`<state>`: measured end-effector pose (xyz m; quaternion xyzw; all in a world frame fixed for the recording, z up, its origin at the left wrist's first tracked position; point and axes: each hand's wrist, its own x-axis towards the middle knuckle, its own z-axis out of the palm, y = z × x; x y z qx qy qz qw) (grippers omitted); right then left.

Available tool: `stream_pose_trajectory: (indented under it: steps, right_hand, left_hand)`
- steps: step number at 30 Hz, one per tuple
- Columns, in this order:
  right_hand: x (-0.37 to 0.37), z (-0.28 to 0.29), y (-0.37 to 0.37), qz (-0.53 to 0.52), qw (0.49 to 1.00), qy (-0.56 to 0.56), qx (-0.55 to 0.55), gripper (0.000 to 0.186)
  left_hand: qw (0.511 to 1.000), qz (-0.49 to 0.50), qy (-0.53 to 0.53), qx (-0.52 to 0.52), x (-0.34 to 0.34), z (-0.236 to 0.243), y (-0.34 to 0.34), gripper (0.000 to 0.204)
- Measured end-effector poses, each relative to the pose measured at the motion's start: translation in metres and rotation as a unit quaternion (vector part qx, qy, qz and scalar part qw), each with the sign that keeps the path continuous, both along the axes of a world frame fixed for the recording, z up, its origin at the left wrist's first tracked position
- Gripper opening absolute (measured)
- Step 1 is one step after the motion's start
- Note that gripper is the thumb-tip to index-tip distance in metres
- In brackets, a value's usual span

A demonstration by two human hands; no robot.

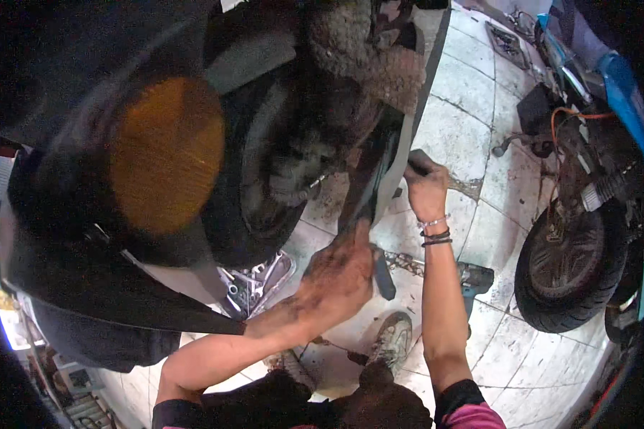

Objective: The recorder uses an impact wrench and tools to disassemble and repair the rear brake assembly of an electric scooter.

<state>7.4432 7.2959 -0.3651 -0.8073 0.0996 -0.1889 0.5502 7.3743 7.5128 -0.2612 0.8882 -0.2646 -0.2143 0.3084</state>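
A dark vehicle body with a round amber lens fills the upper left. Beneath it, in shadow, is a wheel. A long panel hangs along the body's right side. My left hand, smudged with grime, reaches up to the panel's lower end, its fingers closed at that edge and partly hidden. Beside the panel's right edge, my right hand is closed, with bracelets on the wrist. Its fingertips are dark, and whatever they hold cannot be made out.
On the tiled floor below lie a tray of wrenches and sockets and a teal power drill. A chain lies near my shoes. At right stands a partly stripped motorcycle with its wheel and blue bodywork.
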Motion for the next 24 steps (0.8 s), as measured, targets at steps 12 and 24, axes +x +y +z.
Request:
stream_pose_trajectory:
  steps: [12,24]
  right_hand:
    - [0.002,-0.02,0.001,0.015,1.0,-0.019,0.019,0.021]
    - [-0.003,-0.014,-0.001,-0.048,0.996,-0.039,0.062,0.018]
  left_hand:
    - [0.988,0.039,-0.123,-0.081,0.017,-0.014,0.011,0.023]
    - [0.948,0.152,0.056,-0.273,0.009,-0.05,-0.002,0.034]
